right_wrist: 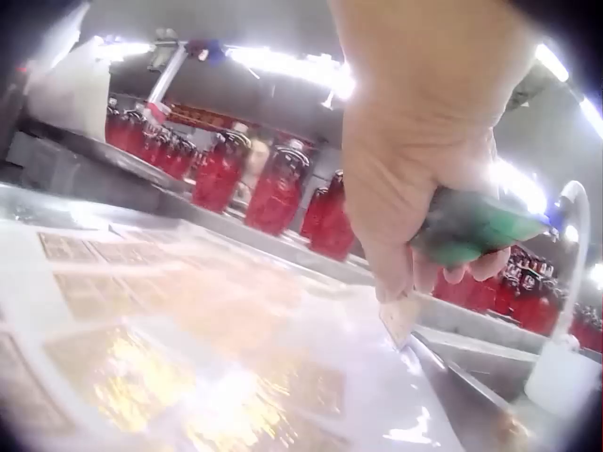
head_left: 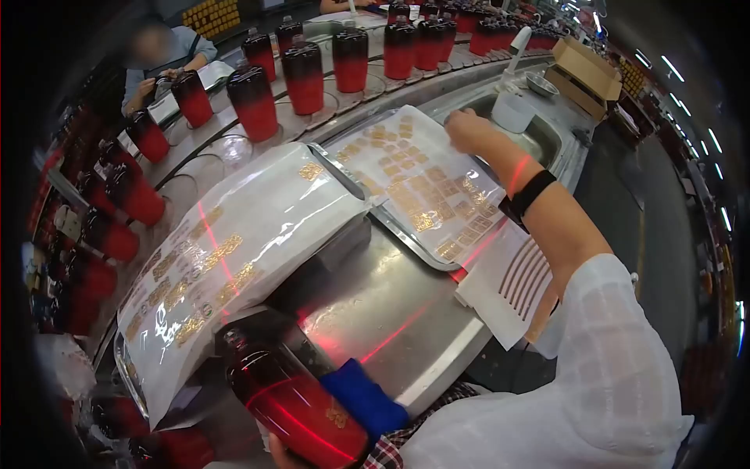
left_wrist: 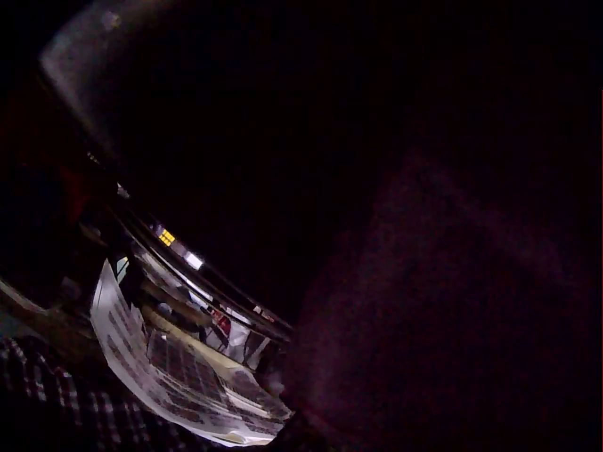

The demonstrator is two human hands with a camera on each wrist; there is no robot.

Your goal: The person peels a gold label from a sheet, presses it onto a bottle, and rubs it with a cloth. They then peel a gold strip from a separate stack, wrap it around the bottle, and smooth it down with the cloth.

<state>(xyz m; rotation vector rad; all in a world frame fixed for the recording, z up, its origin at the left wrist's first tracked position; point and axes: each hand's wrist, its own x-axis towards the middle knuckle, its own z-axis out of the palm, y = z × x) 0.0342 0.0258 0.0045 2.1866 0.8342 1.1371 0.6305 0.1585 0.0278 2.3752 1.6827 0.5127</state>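
In the head view, a glossy bottle [head_left: 301, 399], black fading to red, lies tilted low in front of me with a small gold decal on its side. My left hand [head_left: 281, 453] holds it from below, mostly hidden behind it. My right hand [head_left: 471, 131] is over the far right corner of a tray lined with a sheet of gold decals [head_left: 418, 184]. In the right wrist view its fingertips pinch a small pale decal piece [right_wrist: 400, 318] close over the sheet, while a dark green flat piece [right_wrist: 476, 229] is tucked in the palm. The left wrist view is mostly dark.
A second decal sheet [head_left: 234, 242] drapes over a tray at left. Red-black bottles [head_left: 303, 78] line the curved conveyor behind. A blue cloth [head_left: 363, 399] lies by the held bottle. A white tub [head_left: 512, 112] stands in the sink; another person [head_left: 168, 59] sits across.
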